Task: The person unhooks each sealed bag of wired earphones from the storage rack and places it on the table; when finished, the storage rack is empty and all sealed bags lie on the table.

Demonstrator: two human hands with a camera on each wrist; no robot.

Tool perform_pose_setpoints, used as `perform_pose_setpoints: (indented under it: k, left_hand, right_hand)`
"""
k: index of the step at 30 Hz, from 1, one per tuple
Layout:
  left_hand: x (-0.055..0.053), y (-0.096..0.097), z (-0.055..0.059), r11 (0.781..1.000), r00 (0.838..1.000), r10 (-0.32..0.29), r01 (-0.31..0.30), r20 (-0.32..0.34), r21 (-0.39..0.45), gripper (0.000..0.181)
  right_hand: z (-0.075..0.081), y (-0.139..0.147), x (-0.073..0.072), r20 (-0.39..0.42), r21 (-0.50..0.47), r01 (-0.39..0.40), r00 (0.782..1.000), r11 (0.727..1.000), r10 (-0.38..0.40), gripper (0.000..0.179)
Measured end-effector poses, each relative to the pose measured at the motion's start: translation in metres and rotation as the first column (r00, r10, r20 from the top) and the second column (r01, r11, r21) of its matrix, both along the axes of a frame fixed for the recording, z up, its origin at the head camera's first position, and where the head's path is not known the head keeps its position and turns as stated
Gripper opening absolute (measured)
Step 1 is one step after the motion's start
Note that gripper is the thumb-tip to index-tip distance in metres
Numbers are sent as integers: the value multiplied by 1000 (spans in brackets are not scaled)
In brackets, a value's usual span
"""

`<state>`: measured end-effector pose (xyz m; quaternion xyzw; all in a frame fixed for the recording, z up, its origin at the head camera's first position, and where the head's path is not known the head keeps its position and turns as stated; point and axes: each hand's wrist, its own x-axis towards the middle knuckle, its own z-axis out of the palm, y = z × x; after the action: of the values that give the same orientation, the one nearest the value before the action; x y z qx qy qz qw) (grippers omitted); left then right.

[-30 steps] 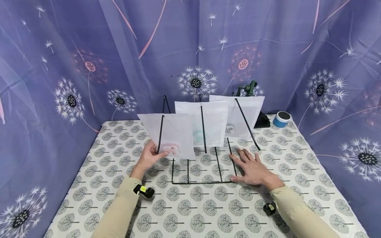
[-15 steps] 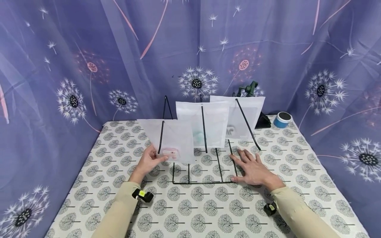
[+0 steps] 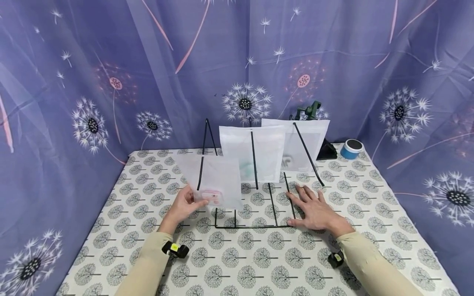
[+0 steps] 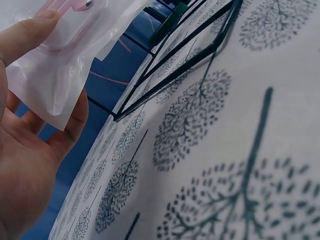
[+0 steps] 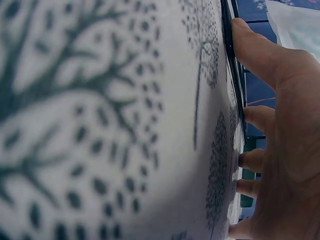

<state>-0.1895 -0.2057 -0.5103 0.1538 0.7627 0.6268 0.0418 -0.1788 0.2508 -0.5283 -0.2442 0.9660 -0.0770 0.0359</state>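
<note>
The left hand pinches the lower left part of a white pouch, thumb in front, fingers behind, at the left of a black wire rack. The right hand's fingers are spread, grasping nothing, touching the rack's right rail. A middle pouch and farther right pouch stand beyond.

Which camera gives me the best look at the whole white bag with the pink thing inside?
The head view: it shows almost all of the bag, with the left hand pinching its lower part. The left wrist view shows only a cropped close-up of it; no pink shows in the right wrist view.
</note>
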Motion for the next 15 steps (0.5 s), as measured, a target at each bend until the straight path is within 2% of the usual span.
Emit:
perform_pose_setpoints:
  k: [5,15]
  left_hand:
    - [6,0,1,1000,999,-10,10,-31,9,33]
    - [16,-2,-1,1000,999,1,-2,-48,-14,36]
  right_hand:
    - [0,0,0,15,2,1,1000,1000,-1,98]
    - [1,-1,0,4,-8,-2,1000,1000,2,98]
